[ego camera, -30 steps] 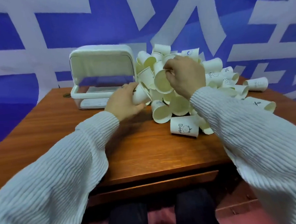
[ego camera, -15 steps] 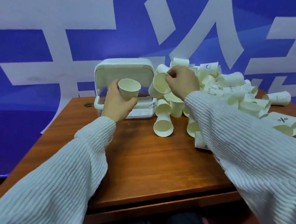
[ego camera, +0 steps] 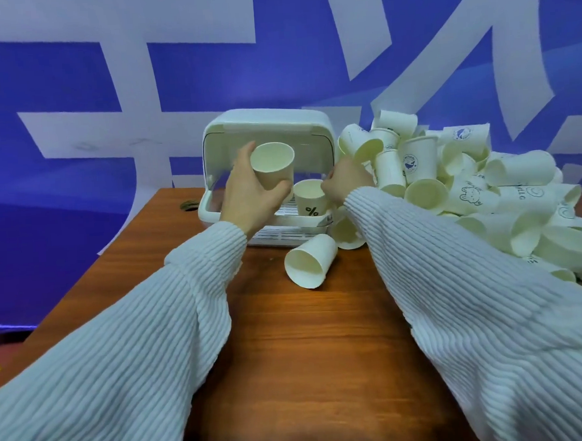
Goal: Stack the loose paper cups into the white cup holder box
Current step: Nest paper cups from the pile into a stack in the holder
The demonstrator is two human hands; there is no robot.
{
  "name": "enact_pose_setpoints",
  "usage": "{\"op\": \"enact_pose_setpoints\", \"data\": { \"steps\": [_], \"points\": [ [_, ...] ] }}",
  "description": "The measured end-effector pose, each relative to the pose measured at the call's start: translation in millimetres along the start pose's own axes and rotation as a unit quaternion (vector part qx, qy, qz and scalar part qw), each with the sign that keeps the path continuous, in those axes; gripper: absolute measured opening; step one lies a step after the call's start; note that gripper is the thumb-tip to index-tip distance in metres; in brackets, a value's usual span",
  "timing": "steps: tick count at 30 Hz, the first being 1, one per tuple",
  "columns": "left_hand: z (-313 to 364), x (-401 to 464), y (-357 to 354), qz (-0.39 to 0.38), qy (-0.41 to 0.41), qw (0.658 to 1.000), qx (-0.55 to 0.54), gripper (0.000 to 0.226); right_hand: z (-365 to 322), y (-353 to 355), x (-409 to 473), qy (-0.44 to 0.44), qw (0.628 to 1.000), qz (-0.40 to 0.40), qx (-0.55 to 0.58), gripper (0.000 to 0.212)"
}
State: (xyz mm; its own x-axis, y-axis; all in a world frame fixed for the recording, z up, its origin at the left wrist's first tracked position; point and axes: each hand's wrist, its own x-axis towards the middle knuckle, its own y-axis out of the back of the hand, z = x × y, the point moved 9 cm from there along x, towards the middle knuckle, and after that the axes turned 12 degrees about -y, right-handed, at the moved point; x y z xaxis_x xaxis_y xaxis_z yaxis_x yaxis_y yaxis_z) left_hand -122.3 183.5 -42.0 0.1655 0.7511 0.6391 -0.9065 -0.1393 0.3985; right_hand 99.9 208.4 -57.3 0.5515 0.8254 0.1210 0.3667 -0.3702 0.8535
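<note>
Vs 0.5 s ago: right hand (ego camera: 343, 184) has carried its cup down from the pile into the box tray; left hand (ego camera: 251, 195) has lifted its cup higher, in front of the box opening. Camera has moved closer.

Near: ribbed white knit sleeves (ego camera: 154, 345) over a brown wood-grain worktop (ego camera: 306, 354). One loose paper cup (ego camera: 310, 261) lies on its side on the worktop just in front of the box, long axis roughly toward the camera, mouth facing near-left.

Mid: left hand grips a plain cream paper cup (ego camera: 273, 164), fingers and thumb curled round the wall, cup upright and tilted slightly, mouth up toward the camera. Right hand holds the "%" printed cup (ego camera: 310, 199) at its rim; cup upright, mouth up, standing in the tray at its right side.

Far: white cup holder box (ego camera: 264, 127), smooth plastic, rounded corners, domed lid raised, slatted tray floor. Pile of loose cups (ego camera: 449, 185) to its right, tapered cones pointing every way, some printed. Blue backdrop (ego camera: 73, 80) with white strokes behind.
</note>
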Motion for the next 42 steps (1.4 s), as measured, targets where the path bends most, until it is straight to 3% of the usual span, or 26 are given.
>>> {"op": "enact_pose_setpoints", "data": {
  "steps": [9, 15, 21, 26, 31, 34, 36, 37, 39, 42],
  "points": [
    [2.7, 22.4, -25.2, -0.022, -0.006, 1.0, 0.012, 0.085, 13.3, 6.3, 4.8, 0.026, 0.999, -0.045, 0.0, 0.032],
    [19.2, 33.4, -62.7, -0.097, -0.029, 0.993, 0.066, 0.085, 34.5, 28.1, -5.2, 0.026, 0.999, -0.041, 0.0, 0.028],
    [-4.4, 15.0, -103.7, -0.229, 0.045, 0.961, 0.151, 0.064, 52.8, 43.4, -10.0, 0.032, 0.999, -0.028, -0.002, 0.033],
    [5.3, 6.5, -113.4, -0.301, 0.02, 0.926, 0.228, 0.042, 59.2, 54.8, -11.6, 0.032, 0.999, -0.014, -0.013, 0.033],
    [-11.4, 9.3, -116.2, -0.35, 0.038, 0.896, 0.271, 0.059, 66.7, 57.1, -22.9, 0.037, 0.999, -0.026, -0.025, 0.025],
    [13.4, 13.0, -103.8, -0.257, -0.02, 0.937, 0.238, 0.063, 72.9, 64.7, -28.1, 0.053, 0.998, -0.034, -0.031, 0.016],
    [40.6, 9.1, -88.2, -0.166, -0.093, 0.961, 0.202, 0.05, 79.4, 73.8, -31.6, 0.057, 0.997, -0.026, -0.038, 0.013],
    [49.5, 4.8, -85.4, -0.16, -0.122, 0.96, 0.193, 0.042, 81.7, 78.2, -33.1, 0.062, 0.997, -0.016, -0.043, 0.013],
    [61.9, -5.8, -87.4, -0.235, -0.16, 0.936, 0.208, 0.031, 82.9, 84.2, -38.3, 0.076, 0.995, 0.003, -0.061, 0.015],
    [63.2, -36.7, -94.3, -0.409, -0.173, 0.858, 0.258, 0.035, 79.3, 75.1, -46.9, 0.097, 0.99, -0.009, -0.103, 0.022]
  ]
}}
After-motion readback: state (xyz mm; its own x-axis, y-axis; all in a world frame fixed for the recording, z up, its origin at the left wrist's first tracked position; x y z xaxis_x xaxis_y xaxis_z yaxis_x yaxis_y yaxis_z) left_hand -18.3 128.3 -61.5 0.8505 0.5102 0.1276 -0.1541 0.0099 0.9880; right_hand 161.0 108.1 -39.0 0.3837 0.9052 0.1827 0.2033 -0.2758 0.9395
